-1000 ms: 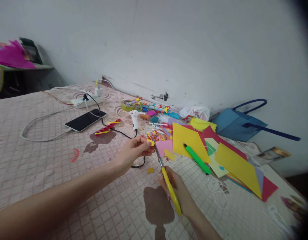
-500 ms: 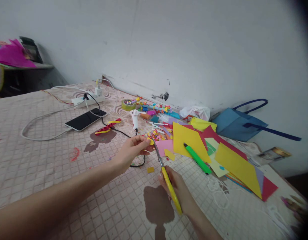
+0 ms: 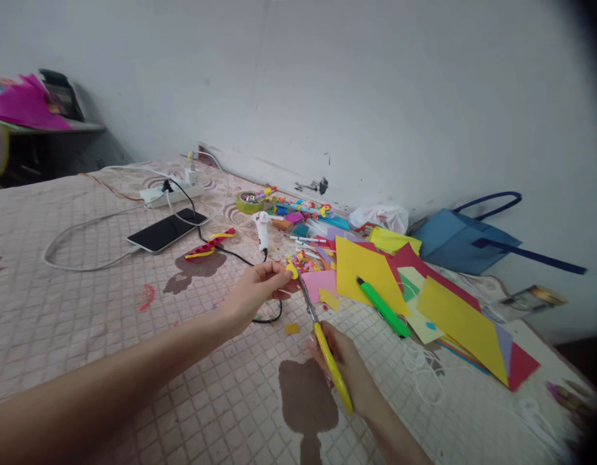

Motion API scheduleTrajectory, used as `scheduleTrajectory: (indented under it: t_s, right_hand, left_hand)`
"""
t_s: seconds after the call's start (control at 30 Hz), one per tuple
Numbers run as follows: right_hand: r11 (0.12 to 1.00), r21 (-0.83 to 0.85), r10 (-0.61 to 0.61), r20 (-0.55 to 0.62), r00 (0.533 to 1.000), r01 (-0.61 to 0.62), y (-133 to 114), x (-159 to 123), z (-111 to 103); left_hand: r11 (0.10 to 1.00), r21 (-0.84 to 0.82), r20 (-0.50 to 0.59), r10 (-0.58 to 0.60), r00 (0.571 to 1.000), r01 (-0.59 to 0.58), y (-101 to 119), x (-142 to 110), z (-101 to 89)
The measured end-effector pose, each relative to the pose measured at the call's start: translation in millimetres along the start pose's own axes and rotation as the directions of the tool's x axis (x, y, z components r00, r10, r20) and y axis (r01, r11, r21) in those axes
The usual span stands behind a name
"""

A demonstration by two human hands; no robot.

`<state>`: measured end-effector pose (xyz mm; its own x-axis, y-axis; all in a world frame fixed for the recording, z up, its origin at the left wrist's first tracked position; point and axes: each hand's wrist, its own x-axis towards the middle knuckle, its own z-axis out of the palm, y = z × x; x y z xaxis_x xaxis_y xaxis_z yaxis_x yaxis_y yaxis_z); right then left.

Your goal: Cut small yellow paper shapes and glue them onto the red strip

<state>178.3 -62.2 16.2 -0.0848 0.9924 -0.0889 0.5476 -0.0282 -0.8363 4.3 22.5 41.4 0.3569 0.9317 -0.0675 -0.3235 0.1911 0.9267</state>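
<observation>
I've got the right hand [image 3: 344, 361] gripping the scissors [image 3: 324, 342], left hand [image 3: 263, 287] pinching the yellow piece [image 3: 292, 270] just left of the blades; I'd turn the piece, scissors steady.

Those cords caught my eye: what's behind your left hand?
Beyond the left hand, the white glue gun and some colourful scraps show. Black cord is visible above and below the hand; whatever lies directly behind it is covered.
</observation>
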Motion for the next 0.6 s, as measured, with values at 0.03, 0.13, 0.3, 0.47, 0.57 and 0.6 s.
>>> scheduleTrajectory:
  t_s: [0.03, 0.13, 0.3, 0.47, 0.57, 0.6]
  right_hand:
    - [1.0, -0.005, 0.0, -0.002, 1.0, 0.0, -0.5, -0.1, -0.1]
    - [1.0, -0.001, 0.005, 0.002, 1.0, -0.005, -1.3, -0.4, 0.0]
    - [1.0, 0.021, 0.004, 0.02, 1.0, -0.004, -1.2, -0.5, -0.4]
    - [1.0, -0.001, -0.007, 0.007, 1.0, 0.007, 1.4, -0.2, -0.6]
    - [1.0, -0.014, -0.006, -0.001, 1.0, 0.006, 3.2, 0.0, -0.3]
    - [1.0, -0.015, -0.005, -0.003, 1.0, 0.005, 3.2, 0.1, -0.2]
  left_hand:
    - [1.0, 0.003, -0.002, 0.0, 1.0, 0.0, 0.2, 0.1, 0.0]
    - [1.0, -0.001, -0.017, -0.004, 1.0, 0.004, 0.9, 0.0, 0.4]
    - [1.0, -0.009, -0.043, -0.007, 0.999, 0.007, 2.8, -0.1, 0.8]
    - [1.0, -0.008, -0.039, 0.001, 0.999, -0.002, 3.0, 1.5, -1.4]
    - [1.0, -0.005, -0.034, 0.0, 0.999, 0.0, 2.7, 2.0, -2.3]
    - [1.0, -0.012, -0.034, 0.0, 0.999, 0.0, 2.4, 2.1, -2.5]
